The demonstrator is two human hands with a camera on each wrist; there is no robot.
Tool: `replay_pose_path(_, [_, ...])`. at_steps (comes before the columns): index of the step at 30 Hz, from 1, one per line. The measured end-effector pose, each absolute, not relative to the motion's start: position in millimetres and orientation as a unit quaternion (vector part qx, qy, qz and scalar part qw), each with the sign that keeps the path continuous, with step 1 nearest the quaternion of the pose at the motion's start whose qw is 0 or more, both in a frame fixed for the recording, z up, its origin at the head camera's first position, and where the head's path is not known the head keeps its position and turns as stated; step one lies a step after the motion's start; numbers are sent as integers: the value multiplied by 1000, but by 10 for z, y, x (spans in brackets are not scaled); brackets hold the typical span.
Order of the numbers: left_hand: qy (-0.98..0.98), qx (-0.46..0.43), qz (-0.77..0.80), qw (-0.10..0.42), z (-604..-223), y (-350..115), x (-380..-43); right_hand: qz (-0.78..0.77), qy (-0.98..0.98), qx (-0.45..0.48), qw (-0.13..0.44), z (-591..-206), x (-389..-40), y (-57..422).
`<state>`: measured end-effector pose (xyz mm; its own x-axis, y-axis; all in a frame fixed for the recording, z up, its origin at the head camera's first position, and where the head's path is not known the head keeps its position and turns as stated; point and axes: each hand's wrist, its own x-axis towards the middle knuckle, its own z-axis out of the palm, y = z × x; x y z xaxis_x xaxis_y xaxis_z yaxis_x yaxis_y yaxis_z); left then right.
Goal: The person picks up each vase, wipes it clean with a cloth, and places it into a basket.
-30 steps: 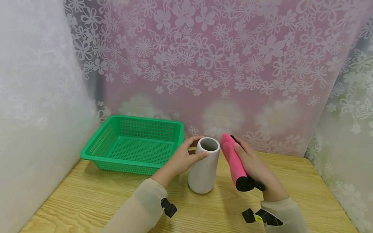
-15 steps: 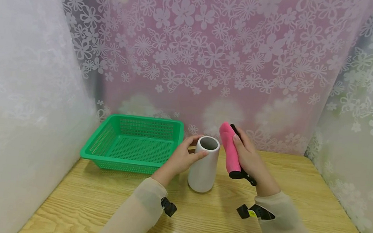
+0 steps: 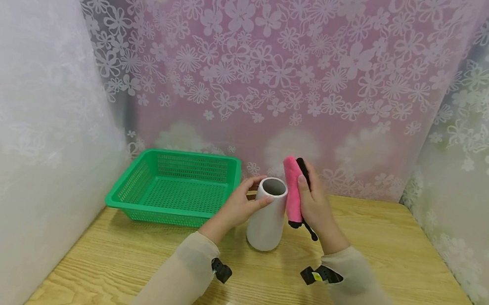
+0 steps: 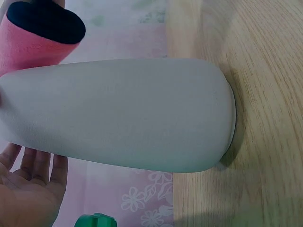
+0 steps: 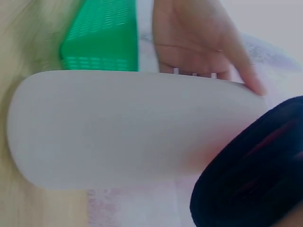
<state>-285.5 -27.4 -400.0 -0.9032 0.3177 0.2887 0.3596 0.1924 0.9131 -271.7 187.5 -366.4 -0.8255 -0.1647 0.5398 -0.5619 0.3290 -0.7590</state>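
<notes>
A white tapered vase (image 3: 266, 224) with an open round mouth stands upright on the table. My left hand (image 3: 238, 206) grips its upper part from the left, thumb in front and fingers behind. A soft-looking pink item (image 3: 292, 190) with black ends and a black strip is in my right hand (image 3: 316, 207), thumb on its pink side. It is held nearly upright, close against the vase's right side near the rim. Its black end (image 4: 47, 21) shows in the left wrist view, and dark folded layers (image 5: 251, 165) in the right wrist view. Its exact kind is unclear.
A green perforated plastic basket (image 3: 166, 211) sits on the wooden table (image 3: 256, 293), left of the vase. Behind hangs a pink curtain (image 3: 244, 73) with white flowers; pale sheets enclose both sides.
My right hand has moved left and slightly up, bringing the pink item beside the vase's rim and turning it more upright. The left hand and vase have stayed in place.
</notes>
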Motion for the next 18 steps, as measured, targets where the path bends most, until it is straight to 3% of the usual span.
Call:
replay_pose_path(10, [-774, -222, -592, 16, -3994, -278, -2835, 490, -806, 250, 217, -3912, -2790, 1779])
replay_pose_path(18, [-774, -216, -594, 17, -3981, -279, -2832, 512, -800, 244, 197, -3798, -2667, 1699])
